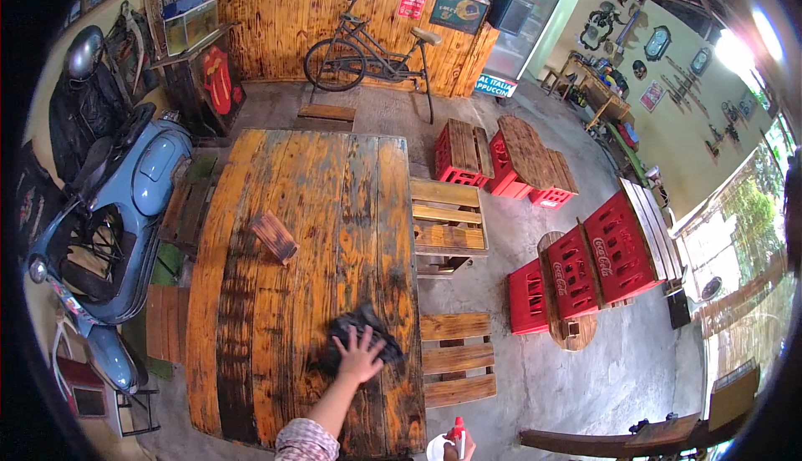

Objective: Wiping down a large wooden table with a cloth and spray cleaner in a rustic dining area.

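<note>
My left hand (359, 358) lies with its fingers spread on top of a dark cloth (366, 336), pressing it flat against the wooden plank table (282, 336) near the right edge. At the bottom of the view, beyond the table's near right corner, my right hand (467, 451) grips a white spray bottle (437, 447) with a red trigger head; most of that hand and bottle is cut off by the frame. A small wooden block or box (274, 237) stands on the table, farther off to the left of the cloth.
Slatted wooden stools (457, 357) stand close along the table's right side, and wooden seats (166, 323) along its left. A blue scooter (150, 173) is parked at the left. Red plastic crates (573, 273) with wooden tops stand at the right. A bicycle (376, 54) leans before the wooden counter.
</note>
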`<control>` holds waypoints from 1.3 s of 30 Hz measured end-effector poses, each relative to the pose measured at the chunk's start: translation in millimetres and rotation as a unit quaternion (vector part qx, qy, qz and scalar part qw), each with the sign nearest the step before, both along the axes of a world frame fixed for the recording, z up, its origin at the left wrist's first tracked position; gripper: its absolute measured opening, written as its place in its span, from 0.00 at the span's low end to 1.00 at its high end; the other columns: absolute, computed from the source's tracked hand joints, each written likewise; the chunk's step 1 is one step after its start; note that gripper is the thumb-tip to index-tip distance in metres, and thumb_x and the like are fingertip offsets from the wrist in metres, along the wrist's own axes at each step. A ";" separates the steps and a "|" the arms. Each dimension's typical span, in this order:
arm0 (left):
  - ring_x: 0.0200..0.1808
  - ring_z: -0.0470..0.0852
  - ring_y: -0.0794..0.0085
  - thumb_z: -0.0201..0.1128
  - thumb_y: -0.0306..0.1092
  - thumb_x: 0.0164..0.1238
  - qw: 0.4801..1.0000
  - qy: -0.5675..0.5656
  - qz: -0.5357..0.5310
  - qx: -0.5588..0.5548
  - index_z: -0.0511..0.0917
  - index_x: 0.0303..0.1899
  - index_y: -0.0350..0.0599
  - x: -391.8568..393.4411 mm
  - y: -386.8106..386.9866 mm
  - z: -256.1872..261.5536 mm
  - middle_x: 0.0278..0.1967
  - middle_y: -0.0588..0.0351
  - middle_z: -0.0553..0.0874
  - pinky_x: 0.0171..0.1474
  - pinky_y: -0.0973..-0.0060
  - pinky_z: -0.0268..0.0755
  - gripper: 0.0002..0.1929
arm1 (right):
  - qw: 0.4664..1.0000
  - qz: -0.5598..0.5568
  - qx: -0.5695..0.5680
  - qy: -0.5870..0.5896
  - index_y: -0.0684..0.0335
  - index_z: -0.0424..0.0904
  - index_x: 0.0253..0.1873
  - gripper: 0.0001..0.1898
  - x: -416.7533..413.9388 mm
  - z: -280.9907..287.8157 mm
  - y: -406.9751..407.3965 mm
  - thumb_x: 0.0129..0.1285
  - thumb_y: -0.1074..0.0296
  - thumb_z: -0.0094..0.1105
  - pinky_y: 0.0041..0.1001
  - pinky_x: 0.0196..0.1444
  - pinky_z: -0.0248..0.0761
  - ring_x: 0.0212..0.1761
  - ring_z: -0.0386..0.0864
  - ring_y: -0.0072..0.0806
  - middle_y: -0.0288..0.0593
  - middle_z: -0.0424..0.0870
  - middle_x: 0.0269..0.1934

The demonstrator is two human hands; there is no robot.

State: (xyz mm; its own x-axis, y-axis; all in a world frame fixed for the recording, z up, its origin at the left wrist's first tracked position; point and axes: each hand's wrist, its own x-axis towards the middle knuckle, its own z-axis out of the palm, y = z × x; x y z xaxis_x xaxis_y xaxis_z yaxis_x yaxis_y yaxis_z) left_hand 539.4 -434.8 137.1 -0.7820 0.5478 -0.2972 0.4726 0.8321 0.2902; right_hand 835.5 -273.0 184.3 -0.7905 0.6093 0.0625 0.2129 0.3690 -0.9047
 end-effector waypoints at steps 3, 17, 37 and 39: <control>0.74 0.34 0.49 0.49 0.62 0.64 0.988 0.033 -0.149 0.005 0.58 0.68 0.77 37.2 -9.9 -9.1 0.74 0.61 0.43 0.62 0.26 0.25 0.30 | 0.993 -0.063 -0.090 0.035 0.66 0.74 0.45 0.11 -10.4 14.3 -21.6 0.56 0.76 0.50 0.30 0.35 0.72 0.32 0.76 0.35 0.47 0.76 0.33; 0.74 0.36 0.53 0.48 0.64 0.64 0.999 0.018 0.049 0.014 0.60 0.67 0.73 -38.0 -270.4 -20.5 0.74 0.61 0.43 0.64 0.30 0.25 0.30 | 0.972 -0.068 -0.221 -0.046 0.66 0.74 0.42 0.14 -86.8 65.6 -150.9 0.49 0.79 0.47 0.27 0.37 0.70 0.33 0.75 0.30 0.43 0.77 0.31; 0.74 0.45 0.59 0.54 0.63 0.59 0.978 0.059 -0.170 0.101 0.62 0.66 0.79 -47.6 -233.3 -26.2 0.72 0.65 0.53 0.65 0.29 0.29 0.31 | 0.963 -0.079 -0.244 -0.083 0.66 0.75 0.42 0.14 -96.1 40.0 -228.0 0.49 0.80 0.47 0.26 0.41 0.70 0.36 0.74 0.26 0.40 0.77 0.32; 0.74 0.45 0.59 0.54 0.63 0.58 0.985 0.070 -0.136 0.085 0.62 0.65 0.78 -64.0 -265.9 -27.8 0.72 0.65 0.53 0.65 0.30 0.27 0.31 | 0.937 -0.073 -0.326 -0.100 0.66 0.75 0.42 0.14 -103.7 44.1 -231.7 0.49 0.80 0.47 0.26 0.41 0.70 0.36 0.75 0.25 0.39 0.77 0.32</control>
